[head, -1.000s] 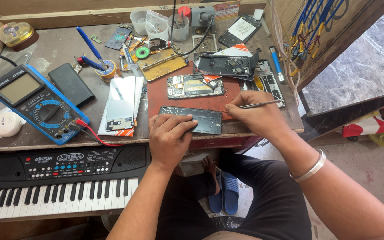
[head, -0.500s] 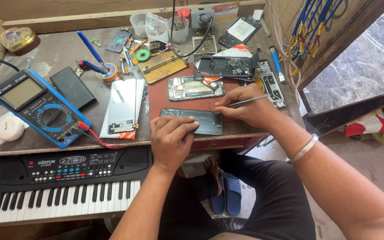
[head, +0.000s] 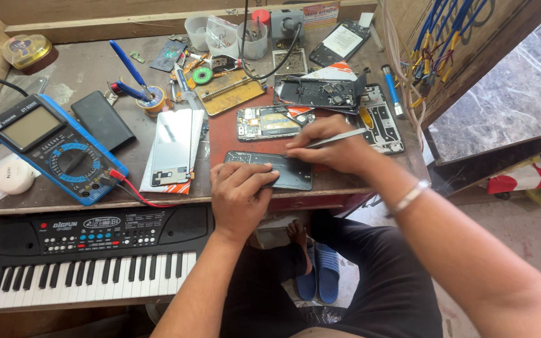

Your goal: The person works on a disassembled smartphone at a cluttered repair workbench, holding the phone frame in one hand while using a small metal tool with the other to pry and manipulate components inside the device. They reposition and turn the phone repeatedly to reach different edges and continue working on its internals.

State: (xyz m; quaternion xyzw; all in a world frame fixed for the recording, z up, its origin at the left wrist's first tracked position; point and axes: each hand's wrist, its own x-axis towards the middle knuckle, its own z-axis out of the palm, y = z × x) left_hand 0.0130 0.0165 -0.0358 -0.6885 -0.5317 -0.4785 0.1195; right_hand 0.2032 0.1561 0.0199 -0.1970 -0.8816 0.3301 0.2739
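A dark opened phone (head: pixel 283 168) lies flat on a red mat (head: pixel 220 134) near the bench's front edge. My left hand (head: pixel 240 195) rests on its near left part, fingers pressing it down. My right hand (head: pixel 333 145) is over the phone's right end and grips thin metal tweezers (head: pixel 336 139), whose shaft points right and whose tip is hidden under the fingers. Just behind lies another opened phone with its circuit board showing (head: pixel 270 122).
A blue multimeter (head: pixel 57 147) with a red lead sits at the left. A white phone screen (head: pixel 171 147), black phone frames (head: pixel 320 92), blue-handled pliers (head: pixel 129 75), plastic cups (head: pixel 220 31) and small parts crowd the bench. An electronic keyboard (head: pixel 89 253) lies below the front edge.
My right hand has slid left along the dark phone, taking the tweezers with it. The left hand has stayed on the phone's left part.
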